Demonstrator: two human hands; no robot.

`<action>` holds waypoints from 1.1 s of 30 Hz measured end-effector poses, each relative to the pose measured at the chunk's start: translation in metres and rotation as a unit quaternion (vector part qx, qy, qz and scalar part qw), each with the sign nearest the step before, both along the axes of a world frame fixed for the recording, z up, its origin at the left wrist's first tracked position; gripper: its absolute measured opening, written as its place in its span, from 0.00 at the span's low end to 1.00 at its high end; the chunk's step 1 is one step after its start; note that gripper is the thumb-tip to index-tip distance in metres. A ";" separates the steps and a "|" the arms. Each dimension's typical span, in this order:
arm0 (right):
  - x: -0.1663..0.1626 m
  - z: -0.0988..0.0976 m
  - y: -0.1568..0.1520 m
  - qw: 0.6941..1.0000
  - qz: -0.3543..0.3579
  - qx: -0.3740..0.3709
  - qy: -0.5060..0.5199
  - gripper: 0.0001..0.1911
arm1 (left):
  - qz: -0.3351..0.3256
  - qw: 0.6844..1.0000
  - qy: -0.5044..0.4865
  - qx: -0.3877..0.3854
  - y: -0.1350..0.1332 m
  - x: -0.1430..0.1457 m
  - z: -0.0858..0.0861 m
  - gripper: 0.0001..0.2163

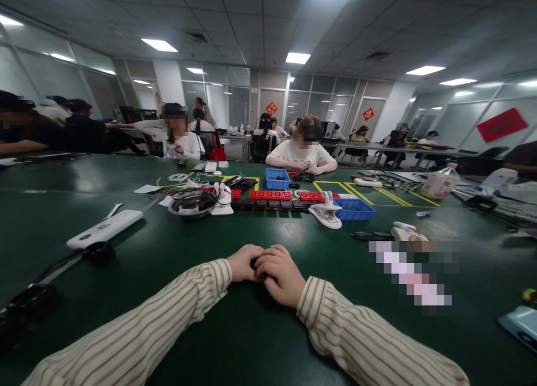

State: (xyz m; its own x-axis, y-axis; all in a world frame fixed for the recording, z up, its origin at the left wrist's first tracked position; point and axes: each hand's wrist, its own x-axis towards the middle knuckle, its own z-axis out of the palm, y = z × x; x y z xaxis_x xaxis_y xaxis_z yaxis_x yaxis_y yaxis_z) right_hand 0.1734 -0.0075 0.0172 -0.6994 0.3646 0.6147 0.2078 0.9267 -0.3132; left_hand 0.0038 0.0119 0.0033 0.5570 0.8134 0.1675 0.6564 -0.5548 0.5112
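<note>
My left hand [243,263] and my right hand [282,275] meet in front of me, just over the green table [197,330]. Both have curled fingers closed round a small dark object [253,263]. Only a sliver of it shows between the hands, so its kind cannot be made out. The right fingers lie over its top, and the left hand wraps its other side. Striped sleeves cover both my forearms. Beyond the hands stands a row of red and black socket blocks [271,195], with a white clip stand [327,211] at its right.
A blue bin [354,209] is right of the row, another blue bin [277,178] behind it. Coiled black cable [193,202] lies left of the row. A white power strip [104,229] rests at left, a bottle [440,182] at right. Across the table sits a person [300,154].
</note>
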 end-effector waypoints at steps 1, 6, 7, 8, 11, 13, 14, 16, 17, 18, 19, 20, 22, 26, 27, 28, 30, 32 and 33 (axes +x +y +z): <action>0.000 0.001 -0.001 1.000 0.000 -0.001 -0.002 0.11 | 0.001 1.000 0.000 -0.001 0.000 0.000 0.000 0.14; 0.000 0.003 -0.004 0.997 -0.074 -0.004 0.003 0.15 | 0.023 1.000 0.017 -0.002 -0.005 0.001 -0.002 0.26; -0.001 0.003 -0.003 0.994 -0.106 -0.008 0.004 0.16 | 0.033 0.999 0.023 0.006 -0.007 0.002 -0.002 0.29; -0.002 0.001 -0.002 0.989 -0.144 -0.016 0.005 0.17 | 0.047 0.998 0.029 0.020 -0.010 0.004 -0.001 0.32; -0.004 -0.004 0.003 0.967 -0.248 -0.056 -0.001 0.15 | 0.099 0.992 0.052 0.064 -0.019 0.012 0.001 0.31; -0.004 -0.006 0.007 0.958 -0.276 -0.073 -0.008 0.12 | 0.126 0.987 0.070 0.078 -0.023 0.016 0.003 0.24; -0.004 -0.006 0.008 0.958 -0.276 -0.076 -0.010 0.11 | 0.133 0.985 0.078 0.078 -0.024 0.017 0.004 0.20; -0.004 -0.006 0.008 0.962 -0.263 -0.075 -0.009 0.10 | 0.135 0.985 0.083 0.074 -0.023 0.018 0.004 0.15; -0.004 -0.006 0.008 0.965 -0.253 -0.074 -0.005 0.09 | 0.132 0.985 0.079 0.074 -0.022 0.017 0.004 0.15; -0.004 -0.005 0.007 0.968 -0.241 -0.075 0.000 0.09 | 0.127 0.986 0.073 0.074 -0.021 0.016 0.003 0.15; -0.003 -0.004 0.006 0.971 -0.225 -0.078 0.006 0.09 | 0.119 0.988 0.065 0.076 -0.019 0.015 0.003 0.16; -0.003 -0.003 0.006 0.975 -0.205 -0.083 0.013 0.08 | 0.106 0.990 0.058 0.076 -0.017 0.013 0.003 0.18; -0.002 -0.002 0.005 0.983 -0.156 -0.097 0.028 0.08 | 0.067 0.995 0.039 0.068 -0.013 0.008 0.004 0.19; -0.001 0.000 0.003 0.993 -0.040 -0.100 0.044 0.13 | -0.011 1.000 -0.011 0.004 -0.005 -0.002 0.004 0.16; -0.001 0.001 0.002 0.995 -0.017 -0.091 0.045 0.14 | -0.020 1.000 -0.017 -0.008 -0.004 -0.004 0.004 0.14; -0.001 0.002 0.001 0.996 -0.001 -0.080 0.044 0.14 | -0.027 0.999 -0.017 -0.015 -0.003 -0.006 0.004 0.12; -0.001 0.003 -0.001 0.998 0.010 -0.057 0.036 0.14 | -0.036 0.999 -0.016 -0.022 -0.002 -0.007 0.003 0.11; 0.000 0.004 -0.002 0.999 -0.003 -0.041 0.024 0.13 | -0.025 0.999 -0.024 -0.029 -0.002 -0.007 0.003 0.17; 0.000 0.005 -0.003 0.999 -0.019 -0.034 0.021 0.13 | -0.016 0.999 -0.029 -0.033 -0.003 -0.007 0.003 0.21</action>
